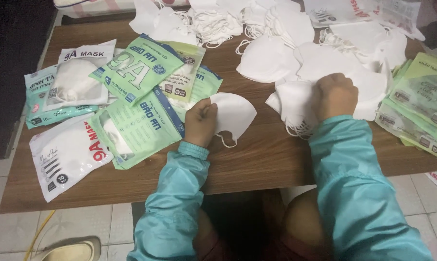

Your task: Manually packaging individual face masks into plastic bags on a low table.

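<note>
My left hand (pixel 200 122) pinches the left edge of a folded white face mask (pixel 233 115) that lies on the brown wooden table (pixel 257 162), its ear loop dangling toward me. My right hand (pixel 335 95) is closed on a small stack of white masks (pixel 292 104) to the right, fingers curled into the pile. Both arms wear teal sleeves.
Green and white mask packets (pixel 136 72) are spread over the table's left half, and more green packets (pixel 421 104) are stacked at the right edge. A heap of loose white masks (pixel 276 34) covers the far side. A sandal (pixel 71 250) lies on the tiled floor.
</note>
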